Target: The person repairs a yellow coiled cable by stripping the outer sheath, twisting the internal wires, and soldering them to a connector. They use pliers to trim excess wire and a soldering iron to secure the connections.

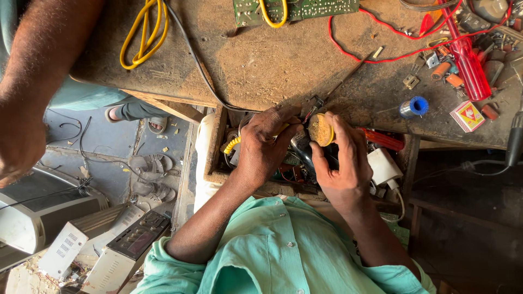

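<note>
My right hand holds a small round tin with a yellow rim, full of brownish paste, over an open wooden drawer crammed with parts. My left hand is closed around a tool with a yellow ribbed handle. Its fingertips reach the tin's edge. A dark, shiny object sits between the two hands, partly hidden. Both forearms come out of my green shirt.
The worn wooden bench carries a yellow cable, a green circuit board, red wire, a red screwdriver, a blue-cored solder spool and a small box. Another person's arm is top left. Electronics casings lie on the floor.
</note>
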